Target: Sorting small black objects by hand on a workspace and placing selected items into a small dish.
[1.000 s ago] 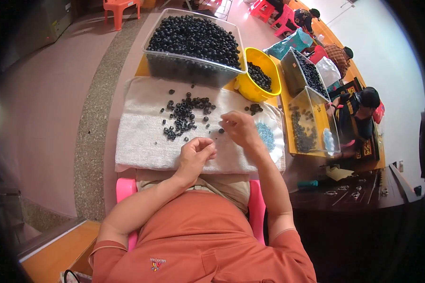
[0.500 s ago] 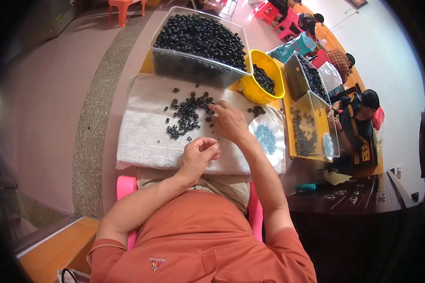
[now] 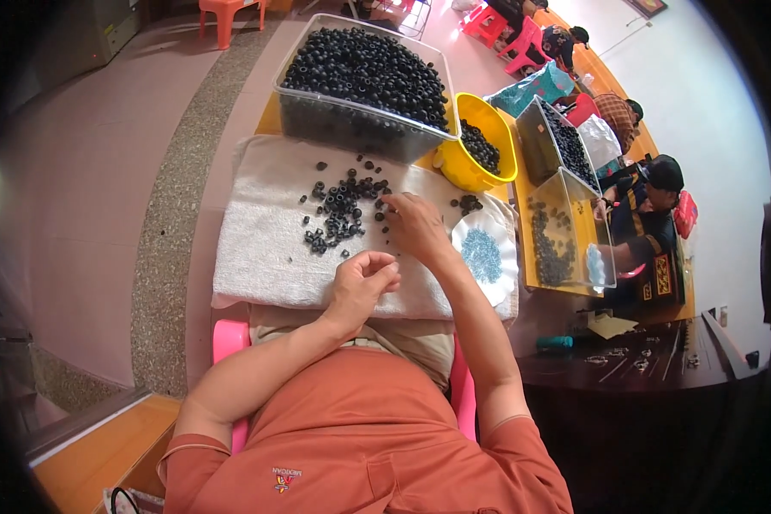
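Loose small black ring-like pieces [image 3: 341, 206] lie heaped on a white towel [image 3: 261, 227] before me. My right hand [image 3: 417, 227] is at the heap's right edge, its fingers curled with the tips at the pieces; whatever they pinch is hidden. Nearer to me, my left hand [image 3: 361, 287] hovers over the towel, thumb and fingertips pressed together. Anything inside that pinch is too small to make out. To the right of my right hand, a white wavy-rimmed plate [image 3: 507, 278] holds tiny light-blue bits [image 3: 481, 254]. A few black pieces [image 3: 469, 203] sit above the plate.
A large clear bin [image 3: 351, 124] full of black pieces stands beyond the towel. Beside it is a yellow basin [image 3: 463, 163] partly filled with them. Two more clear bins, one nearer [image 3: 574, 218], stand on the right, where a co-worker [image 3: 651, 193] sits. A dark table [image 3: 608, 368] is at lower right.
My right hand's fingers have shifted very slightly at the heap's edge; my left hand stays almost still. The co-worker's arm on the right has moved toward the nearer clear bin.
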`<state>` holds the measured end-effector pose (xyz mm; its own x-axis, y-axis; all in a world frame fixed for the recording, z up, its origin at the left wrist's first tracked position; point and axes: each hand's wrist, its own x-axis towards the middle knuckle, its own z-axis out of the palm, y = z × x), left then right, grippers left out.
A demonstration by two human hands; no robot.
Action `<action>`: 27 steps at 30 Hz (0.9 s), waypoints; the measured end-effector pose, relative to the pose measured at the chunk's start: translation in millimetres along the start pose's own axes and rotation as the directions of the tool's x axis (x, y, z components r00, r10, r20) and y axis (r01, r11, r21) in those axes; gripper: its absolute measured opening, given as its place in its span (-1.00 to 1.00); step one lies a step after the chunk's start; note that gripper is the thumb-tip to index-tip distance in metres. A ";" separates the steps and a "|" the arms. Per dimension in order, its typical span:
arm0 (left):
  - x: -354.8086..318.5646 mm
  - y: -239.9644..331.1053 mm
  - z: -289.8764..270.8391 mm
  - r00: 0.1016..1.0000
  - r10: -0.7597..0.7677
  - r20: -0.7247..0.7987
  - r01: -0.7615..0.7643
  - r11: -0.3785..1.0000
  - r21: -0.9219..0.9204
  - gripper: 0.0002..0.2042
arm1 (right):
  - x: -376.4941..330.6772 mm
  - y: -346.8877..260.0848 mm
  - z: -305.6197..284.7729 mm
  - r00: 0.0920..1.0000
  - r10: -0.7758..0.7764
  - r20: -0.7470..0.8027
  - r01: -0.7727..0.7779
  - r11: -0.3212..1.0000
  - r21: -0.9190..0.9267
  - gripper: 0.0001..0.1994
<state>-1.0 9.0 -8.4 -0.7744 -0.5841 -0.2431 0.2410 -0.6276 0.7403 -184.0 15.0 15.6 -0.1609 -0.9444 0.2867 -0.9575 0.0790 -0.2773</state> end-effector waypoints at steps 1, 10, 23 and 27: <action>-0.3 0.3 -0.1 1.000 -0.005 -0.007 0.005 1.000 -0.005 -0.83 | -0.9 -2.1 -1.3 1.000 0.015 -0.005 -0.015 1.000 0.023 -0.72; 0.3 0.9 -1.0 1.000 -0.016 -0.015 0.016 1.000 0.008 -0.83 | -28.6 -4.9 -13.1 0.970 0.239 -0.040 -0.179 0.815 0.551 -0.79; 5.2 -1.3 -7.1 0.999 -0.017 0.052 0.027 0.978 -0.208 -0.88 | -71.2 -38.1 -20.4 0.947 0.294 0.131 -0.236 0.357 0.904 -0.85; 3.5 0.8 -6.8 0.997 -0.032 0.071 0.047 0.974 -0.221 -0.90 | -78.1 -36.2 -20.3 0.943 0.302 0.139 -0.245 0.349 0.904 -0.84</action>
<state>0.5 3.0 -12.9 -0.8210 -0.5262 -0.2216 0.3281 -0.7524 0.5712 -141.6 92.5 21.9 -0.4072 -0.9115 0.0589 -0.0784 -0.0294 -0.9965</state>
